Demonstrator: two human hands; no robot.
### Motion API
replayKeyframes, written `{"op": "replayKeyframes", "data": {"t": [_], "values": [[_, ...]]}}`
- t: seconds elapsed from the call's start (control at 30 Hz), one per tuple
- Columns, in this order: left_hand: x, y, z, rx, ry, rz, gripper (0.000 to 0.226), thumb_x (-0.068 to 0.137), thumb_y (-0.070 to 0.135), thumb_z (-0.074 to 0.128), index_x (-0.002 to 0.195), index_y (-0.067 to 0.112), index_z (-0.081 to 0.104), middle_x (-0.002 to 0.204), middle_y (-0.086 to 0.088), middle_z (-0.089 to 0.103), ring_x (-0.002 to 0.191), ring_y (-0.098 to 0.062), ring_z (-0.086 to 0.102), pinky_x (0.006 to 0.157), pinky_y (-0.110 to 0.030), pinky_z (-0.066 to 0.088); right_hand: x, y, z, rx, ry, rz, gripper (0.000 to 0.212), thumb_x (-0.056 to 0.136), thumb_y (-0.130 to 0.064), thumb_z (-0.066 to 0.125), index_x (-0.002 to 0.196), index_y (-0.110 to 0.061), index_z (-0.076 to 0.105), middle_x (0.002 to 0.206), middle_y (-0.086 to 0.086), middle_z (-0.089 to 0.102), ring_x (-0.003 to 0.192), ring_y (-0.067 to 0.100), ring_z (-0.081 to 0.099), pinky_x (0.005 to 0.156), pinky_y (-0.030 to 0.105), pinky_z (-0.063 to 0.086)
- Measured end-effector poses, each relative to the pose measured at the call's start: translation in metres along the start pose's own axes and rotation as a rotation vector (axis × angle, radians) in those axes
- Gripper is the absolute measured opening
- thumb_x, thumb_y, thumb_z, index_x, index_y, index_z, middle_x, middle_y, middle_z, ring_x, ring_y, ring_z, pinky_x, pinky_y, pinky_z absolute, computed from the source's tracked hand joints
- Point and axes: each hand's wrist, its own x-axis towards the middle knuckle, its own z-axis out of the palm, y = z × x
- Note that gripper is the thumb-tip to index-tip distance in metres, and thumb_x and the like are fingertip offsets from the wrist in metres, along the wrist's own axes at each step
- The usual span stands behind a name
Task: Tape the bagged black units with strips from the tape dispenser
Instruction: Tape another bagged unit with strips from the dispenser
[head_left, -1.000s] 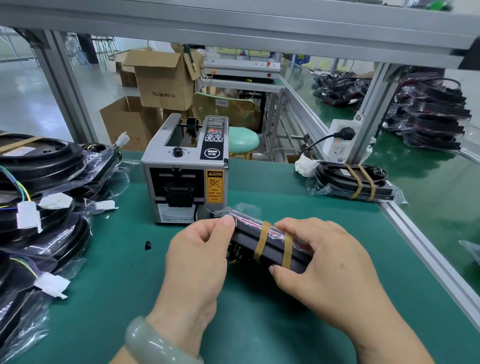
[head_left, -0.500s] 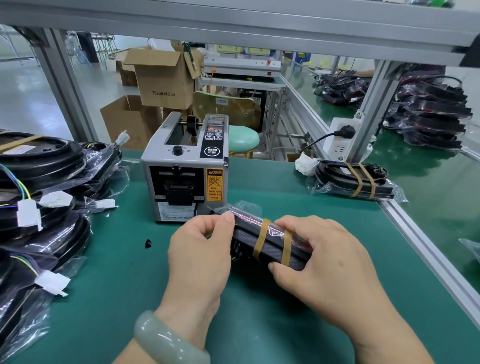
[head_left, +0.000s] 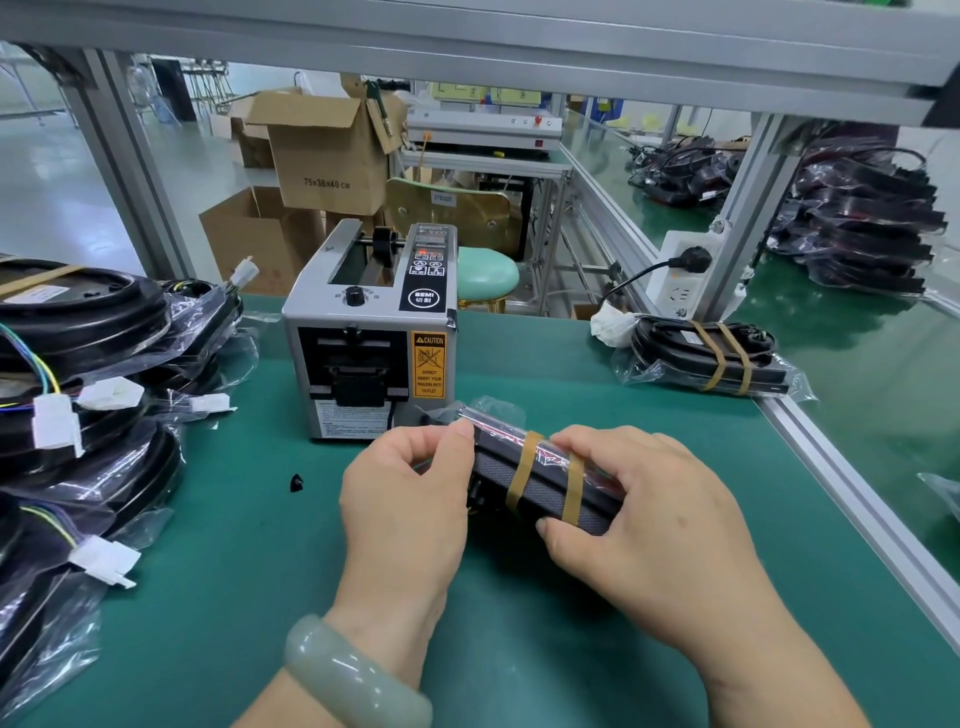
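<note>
A pale green bracelet (head_left: 353, 670) circles the wrist nearest the camera. Just beyond it the left hand (head_left: 405, 514) is curled, thumb and fingers pinching the left end of the bagged black unit (head_left: 540, 480). The right hand (head_left: 660, 525) grips the other end, with its fingers curved over the top edge and its thumb pressed against the near lower edge.

The unit lies between the two hands, turned on edge and sloping down toward the right hand. I cannot tell whether it touches the green mat (head_left: 234, 597). Two brown tape strips (head_left: 522, 470) wrap across it side by side, between the left thumb and the right fingers.

Left of the left hand a small black scrap (head_left: 297, 483) lies on the mat. Farther left is a pile of bagged units (head_left: 78, 364) with white connectors.

Just beyond the left hand's knuckles stands the grey tape dispenser (head_left: 369, 343), its outlet facing the hands. Beyond the right hand and off to its right, a taped unit (head_left: 701, 358) with two brown strips lies by the aluminium rail (head_left: 852, 493). A white power strip (head_left: 680, 275) with a black plug is behind it.

Farthest off are a mint stool (head_left: 485, 273), cardboard boxes (head_left: 327, 150) and, on the next bench, a far heap (head_left: 862, 218) of bagged units.
</note>
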Motion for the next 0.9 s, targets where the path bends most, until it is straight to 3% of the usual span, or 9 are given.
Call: {"op": "replayKeyframes", "data": {"t": [0.33, 0.4, 0.47, 0.57, 0.67, 0.73, 0.83, 0.9], "values": [[0.004, -0.002, -0.001, -0.014, -0.002, -0.04, 0.016, 0.079, 0.023, 0.073, 0.066, 0.017, 0.067, 0.053, 0.016, 0.063, 0.048, 0.006, 0.053, 0.047, -0.004, 0.038, 0.0, -0.001, 0.0, 0.007, 0.015, -0.003, 0.046, 0.056, -0.051, 0.059, 0.1, -0.041, 0.059, 0.084, -0.018, 0.061, 0.082, 0.011, 0.05, 0.069, 0.027, 0.043], [0.006, -0.003, -0.001, -0.059, -0.011, -0.101, 0.011, 0.077, 0.024, 0.075, 0.074, 0.018, 0.066, 0.059, 0.012, 0.065, 0.052, 0.006, 0.053, 0.05, -0.008, 0.042, 0.0, -0.001, 0.0, 0.011, 0.015, -0.003, 0.045, 0.056, -0.051, 0.059, 0.1, -0.041, 0.059, 0.085, -0.018, 0.061, 0.082, 0.012, 0.051, 0.07, 0.028, 0.044], [0.011, -0.004, -0.003, -0.145, -0.055, -0.22, 0.014, 0.079, 0.023, 0.074, 0.086, 0.021, 0.062, 0.075, 0.008, 0.066, 0.071, -0.004, 0.059, 0.062, -0.019, 0.046, 0.0, 0.0, 0.0, 0.017, 0.015, -0.005, 0.045, 0.056, -0.05, 0.059, 0.1, -0.041, 0.059, 0.085, -0.018, 0.061, 0.082, 0.013, 0.05, 0.07, 0.028, 0.044], [0.014, 0.0, -0.007, -0.255, -0.255, -0.398, 0.005, 0.088, 0.022, 0.064, 0.09, 0.023, 0.068, 0.08, 0.009, 0.071, 0.078, -0.009, 0.061, 0.072, -0.028, 0.042, 0.0, 0.0, 0.0, 0.024, -0.003, -0.002, 0.043, 0.057, -0.05, 0.058, 0.099, -0.042, 0.058, 0.082, -0.018, 0.061, 0.081, 0.01, 0.049, 0.07, 0.025, 0.043], [0.015, 0.002, -0.008, -0.224, -0.36, -0.382, 0.028, 0.095, 0.028, 0.053, 0.08, 0.031, 0.076, 0.078, 0.013, 0.072, 0.068, -0.002, 0.062, 0.074, -0.027, 0.043, 0.001, 0.0, 0.001, 0.022, -0.003, 0.004, 0.042, 0.057, -0.051, 0.057, 0.098, -0.043, 0.057, 0.079, -0.019, 0.059, 0.08, 0.009, 0.048, 0.069, 0.021, 0.041], [0.015, 0.002, -0.007, -0.195, -0.363, -0.35, 0.03, 0.094, 0.033, 0.053, 0.076, 0.032, 0.076, 0.078, 0.012, 0.072, 0.069, -0.003, 0.062, 0.071, -0.026, 0.044, 0.001, 0.0, 0.001, 0.027, -0.006, 0.007, 0.043, 0.056, -0.051, 0.058, 0.099, -0.043, 0.057, 0.079, -0.02, 0.059, 0.08, 0.009, 0.048, 0.069, 0.023, 0.042], [0.016, -0.002, -0.004, -0.178, -0.305, -0.266, 0.012, 0.088, 0.027, 0.062, 0.095, 0.021, 0.07, 0.085, 0.005, 0.073, 0.071, -0.001, 0.063, 0.059, -0.016, 0.048, 0.001, 0.0, 0.001, 0.033, -0.011, 0.002, 0.042, 0.056, -0.05, 0.058, 0.097, -0.042, 0.058, 0.077, -0.019, 0.058, 0.079, 0.009, 0.048, 0.069, 0.024, 0.042], [0.015, -0.004, -0.002, -0.147, -0.289, -0.213, 0.019, 0.084, 0.024, 0.068, 0.102, 0.019, 0.067, 0.091, 0.002, 0.072, 0.075, -0.003, 0.064, 0.062, -0.017, 0.05, 0.002, 0.0, 0.001, 0.029, -0.014, -0.001, 0.04, 0.056, -0.05, 0.058, 0.096, -0.041, 0.059, 0.076, -0.018, 0.058, 0.079, 0.009, 0.047, 0.068, 0.024, 0.042]]}}
